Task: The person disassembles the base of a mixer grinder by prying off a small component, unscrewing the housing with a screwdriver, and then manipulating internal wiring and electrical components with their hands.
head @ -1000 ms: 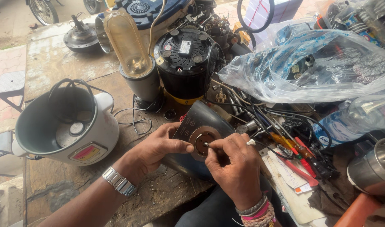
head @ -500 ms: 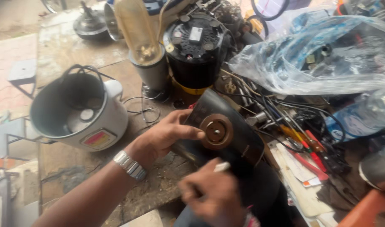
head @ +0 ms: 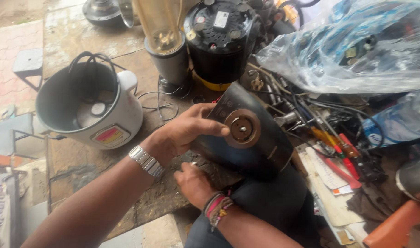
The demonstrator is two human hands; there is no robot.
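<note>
A black mixer base (head: 265,154) lies tilted on the edge of the wooden bench (head: 77,41), its round metal coupling (head: 241,128) facing up at me. My left hand (head: 182,131), with a metal watch on the wrist, grips the base's left side, and its thumb reaches toward the coupling. My right hand (head: 194,183), with coloured thread bands on the wrist, sits lower at the bench edge under the base. Its fingers are curled around a small pale piece whose tip just shows.
A white rice cooker (head: 123,119) with a cord in its pot stands at left. Behind the base are a yellowish blender jar (head: 162,23) and an upturned black appliance (head: 219,36). At right are a plastic bag of parts (head: 347,50), screwdrivers (head: 334,142) and loose wires.
My right hand has left the coupling and dropped to the bench edge below the base. My left hand has stayed on the base, which now shows its coupling uncovered.
</note>
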